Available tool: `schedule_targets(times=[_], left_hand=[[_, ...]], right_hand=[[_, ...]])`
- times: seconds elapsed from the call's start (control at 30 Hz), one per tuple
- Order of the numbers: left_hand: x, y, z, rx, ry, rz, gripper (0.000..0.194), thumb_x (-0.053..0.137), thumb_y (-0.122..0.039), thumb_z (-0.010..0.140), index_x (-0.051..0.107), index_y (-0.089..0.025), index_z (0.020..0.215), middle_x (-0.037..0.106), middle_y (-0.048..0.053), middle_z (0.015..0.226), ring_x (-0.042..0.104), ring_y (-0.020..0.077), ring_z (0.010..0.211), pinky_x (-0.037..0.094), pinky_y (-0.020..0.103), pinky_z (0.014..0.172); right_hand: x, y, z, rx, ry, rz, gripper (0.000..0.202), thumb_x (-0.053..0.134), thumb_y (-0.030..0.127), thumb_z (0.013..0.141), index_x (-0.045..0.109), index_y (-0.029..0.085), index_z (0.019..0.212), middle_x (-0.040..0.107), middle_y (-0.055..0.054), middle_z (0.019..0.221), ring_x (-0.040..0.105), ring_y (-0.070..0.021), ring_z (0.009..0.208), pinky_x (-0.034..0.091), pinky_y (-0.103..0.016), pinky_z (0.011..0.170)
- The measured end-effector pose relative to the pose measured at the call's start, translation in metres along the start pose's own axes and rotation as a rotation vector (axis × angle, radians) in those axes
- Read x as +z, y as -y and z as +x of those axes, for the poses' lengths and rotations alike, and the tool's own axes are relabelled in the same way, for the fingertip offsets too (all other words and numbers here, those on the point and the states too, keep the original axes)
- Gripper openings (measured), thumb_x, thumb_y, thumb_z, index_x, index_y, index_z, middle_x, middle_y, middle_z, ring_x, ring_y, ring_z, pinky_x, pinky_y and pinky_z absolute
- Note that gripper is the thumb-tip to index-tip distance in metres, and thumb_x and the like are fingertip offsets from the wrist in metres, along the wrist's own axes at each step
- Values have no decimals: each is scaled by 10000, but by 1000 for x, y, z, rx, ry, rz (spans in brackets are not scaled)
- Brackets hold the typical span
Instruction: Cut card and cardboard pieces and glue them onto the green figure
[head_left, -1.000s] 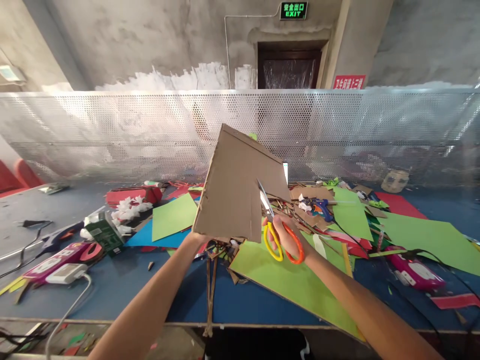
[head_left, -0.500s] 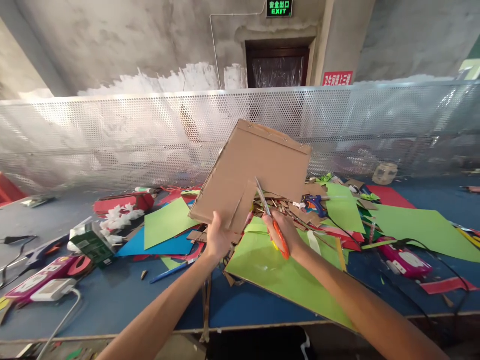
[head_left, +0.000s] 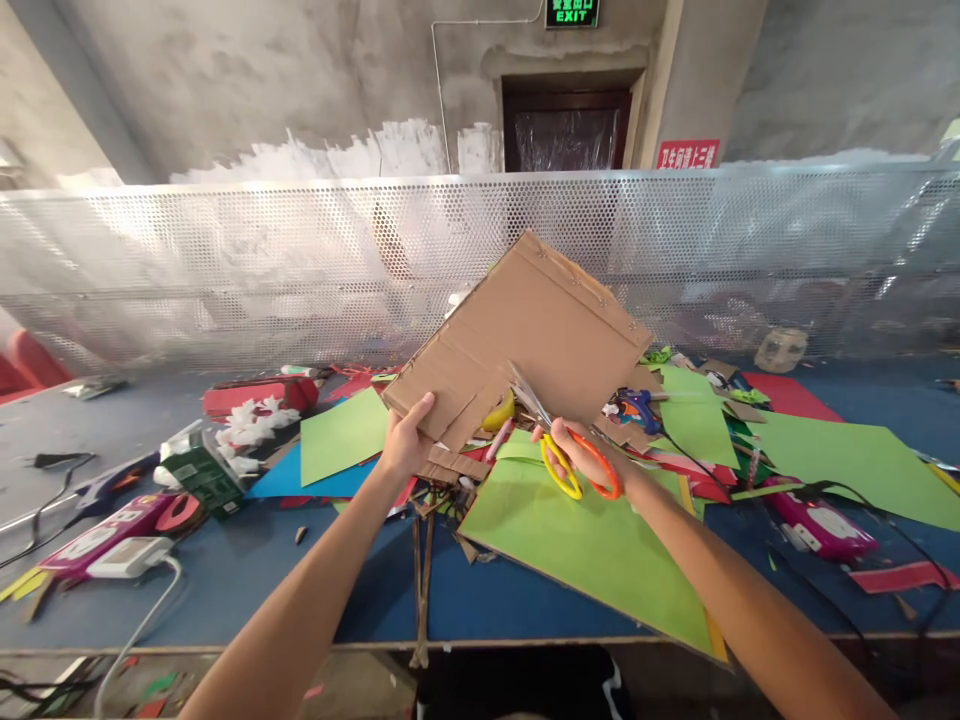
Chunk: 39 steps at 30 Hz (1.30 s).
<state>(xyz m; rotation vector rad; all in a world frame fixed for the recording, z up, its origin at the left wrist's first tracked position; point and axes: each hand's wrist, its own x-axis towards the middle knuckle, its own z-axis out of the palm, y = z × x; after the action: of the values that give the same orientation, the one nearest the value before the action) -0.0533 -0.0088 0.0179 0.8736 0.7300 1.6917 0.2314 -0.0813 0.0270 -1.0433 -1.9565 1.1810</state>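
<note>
A brown cardboard sheet [head_left: 540, 310] is raised above the table, tilted, with a slit running in from its lower edge. My left hand [head_left: 409, 440] pinches its lower left corner, thumb on the near face. In my right hand [head_left: 574, 455] is a pair of scissors [head_left: 559, 465] with one orange and one yellow handle loop. The blades lie at the inner end of the slit, against the cardboard. Beneath my right hand lies a green-covered board [head_left: 577, 550] on the table. Cardboard scraps [head_left: 454, 465] show under the raised sheet.
A perforated metal screen [head_left: 300, 270] runs along the table's back. Left are a green box [head_left: 202, 470], a pink power strip [head_left: 112, 535] and a white charger [head_left: 127, 557]. A blue glue gun [head_left: 637, 408], green paper [head_left: 862, 465] and another pink device [head_left: 821, 520] lie right.
The cardboard has turned clockwise, and my left hand has moved left and up with its corner. The scissors' handles have spread apart, showing the yellow loop. The view has shifted slightly.
</note>
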Motion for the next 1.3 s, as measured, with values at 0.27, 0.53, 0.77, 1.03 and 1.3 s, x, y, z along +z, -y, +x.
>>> schedule_targets(times=[0.27, 0.53, 0.77, 1.03, 1.3], left_hand=[[-15, -7, 15, 59, 29, 82, 626, 990, -387, 546, 683, -196, 1057, 801, 56, 969, 770, 299, 992, 653, 419, 915], [-14, -8, 3, -120, 115, -18, 568, 907, -201, 601, 699, -176, 1129, 808, 75, 1028, 771, 299, 973, 671, 448, 895], [2, -7, -1, 0, -28, -248, 394, 798, -115, 764, 723, -204, 1140, 814, 12, 1020, 775, 169, 898, 658, 206, 763], [26, 26, -32, -169, -3, -262, 471, 788, -160, 816, 663, -189, 1270, 807, 44, 1065, 786, 192, 870, 667, 246, 716], [20, 57, -52, -380, 484, -119, 725, 867, -234, 789, 570, -231, 1450, 783, 106, 1218, 716, 321, 1197, 540, 518, 1096]], right_hand=[[-27, -1, -12, 116, 50, 42, 818, 332, 898, 913, 644, 155, 1050, 634, -26, 686, 658, -153, 547, 378, -225, 470], [-36, -6, -11, -29, 33, 159, 742, 429, 851, 927, 638, 157, 1082, 657, -33, 749, 654, -143, 597, 382, -228, 502], [-37, -5, -12, -15, 192, 36, 542, 614, 675, 952, 642, 151, 1089, 677, -34, 786, 654, -158, 679, 468, -254, 592], [5, -3, 12, -244, -250, 258, 423, 824, 411, 823, 531, 270, 1095, 611, 28, 858, 624, -167, 748, 528, -321, 746], [3, -16, 24, -305, -839, 310, 373, 754, 353, 794, 507, 259, 1057, 412, 83, 695, 408, -128, 584, 380, -271, 571]])
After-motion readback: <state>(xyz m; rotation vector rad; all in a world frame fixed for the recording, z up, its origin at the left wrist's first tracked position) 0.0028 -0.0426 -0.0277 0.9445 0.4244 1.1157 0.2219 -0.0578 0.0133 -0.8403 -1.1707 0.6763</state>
